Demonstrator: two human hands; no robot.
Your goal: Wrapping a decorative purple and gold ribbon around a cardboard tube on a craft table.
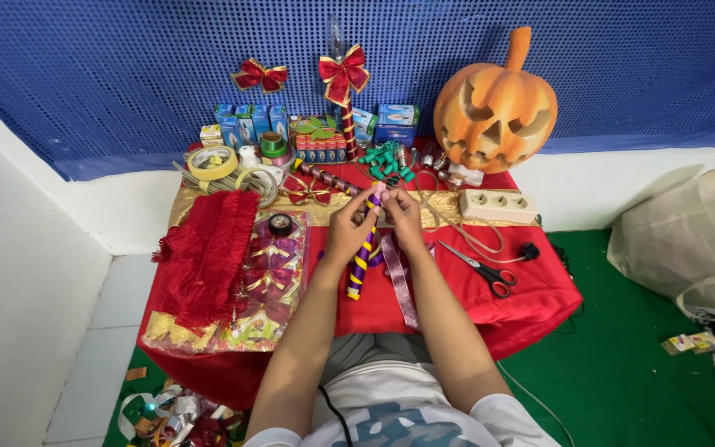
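My left hand (349,229) grips a purple stick wound with yellow ribbon (360,266), held tilted over the red cloth table (531,290). Fingers of my right hand (402,217) pinch the pink top end of that stick (379,192). A pink glitter ribbon (399,281) trails down from under my right hand across the cloth. Both hands meet at the stick's upper tip, above the gold band of the table cover.
Red-handled scissors (480,268) lie right of my hands, near a white power strip (498,205). A carved pumpkin (495,103), small boxes (308,128), tape rolls (213,162), red fringe (206,252), a bag of bows (268,285) surround them. A white bag (688,240) sits on green floor.
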